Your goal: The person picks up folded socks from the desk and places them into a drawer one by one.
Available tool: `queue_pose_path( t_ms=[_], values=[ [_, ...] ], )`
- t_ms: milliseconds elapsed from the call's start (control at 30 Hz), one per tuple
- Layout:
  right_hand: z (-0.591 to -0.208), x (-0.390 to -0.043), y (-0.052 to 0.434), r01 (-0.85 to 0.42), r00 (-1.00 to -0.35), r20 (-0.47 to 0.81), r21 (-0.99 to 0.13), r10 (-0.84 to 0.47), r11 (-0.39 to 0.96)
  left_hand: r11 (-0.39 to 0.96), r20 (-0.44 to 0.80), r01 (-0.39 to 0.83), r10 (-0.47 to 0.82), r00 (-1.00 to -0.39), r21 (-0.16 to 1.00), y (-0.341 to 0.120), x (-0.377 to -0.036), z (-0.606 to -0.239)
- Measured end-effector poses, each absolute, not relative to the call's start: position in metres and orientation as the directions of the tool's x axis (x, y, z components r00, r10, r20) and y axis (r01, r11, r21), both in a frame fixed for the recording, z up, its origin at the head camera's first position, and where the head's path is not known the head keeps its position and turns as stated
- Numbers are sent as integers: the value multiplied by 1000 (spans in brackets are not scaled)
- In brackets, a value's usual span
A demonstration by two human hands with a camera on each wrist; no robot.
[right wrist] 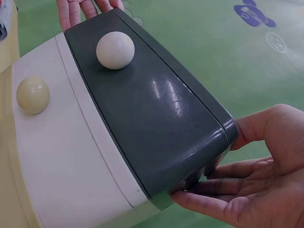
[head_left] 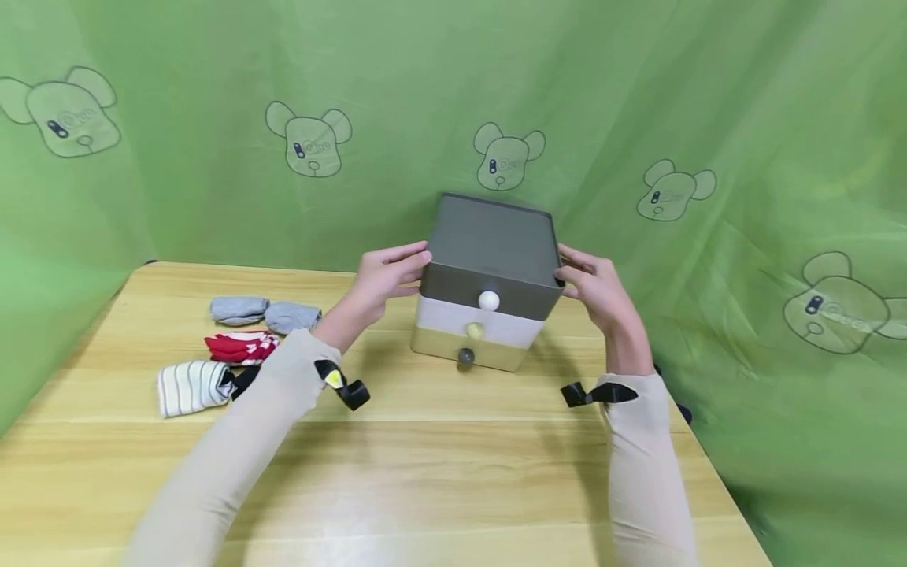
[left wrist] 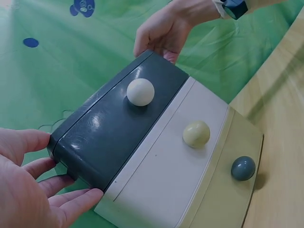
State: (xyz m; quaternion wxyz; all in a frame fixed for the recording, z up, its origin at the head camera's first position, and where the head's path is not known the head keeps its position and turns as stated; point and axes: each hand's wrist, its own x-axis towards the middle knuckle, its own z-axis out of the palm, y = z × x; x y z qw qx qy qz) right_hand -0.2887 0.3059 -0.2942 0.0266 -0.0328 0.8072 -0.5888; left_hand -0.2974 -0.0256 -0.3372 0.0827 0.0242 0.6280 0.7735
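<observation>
A small three-drawer box (head_left: 489,236) stands on the wooden table (head_left: 453,472) toward the back. Its top drawer is dark grey with a white knob (head_left: 489,300), the middle is white with a cream knob (head_left: 475,331), and the bottom is beige with a grey knob (head_left: 465,357). All drawers look closed. My left hand (head_left: 386,276) presses fairly straight fingers against the box's left side (left wrist: 156,142) at the top drawer. On the opposite side my right hand (head_left: 595,291) does the same, its fingers (right wrist: 223,190) flat under the dark corner (right wrist: 142,118).
Rolled socks lie left of the box: two grey ones (head_left: 241,309) (head_left: 292,316), a red and white one (head_left: 241,345) and a white striped one (head_left: 191,387). A green curtain (head_left: 779,236) hangs close behind and to both sides. The table edge runs along the right.
</observation>
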Motion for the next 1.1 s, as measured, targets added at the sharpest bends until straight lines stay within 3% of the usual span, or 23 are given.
queue_pose_path(
  t_ms=[600,1100],
  values=[
    [-302,-327,229,-38,-975,-22,-964,-220,264,-159,-97,-104,52,-994,982,-107,-283,-337],
    [-302,-333,223,-35,-972,-22,-970,-233,239,-189,-111,-117,43,-993,975,-113,-281,-334]
  ],
)
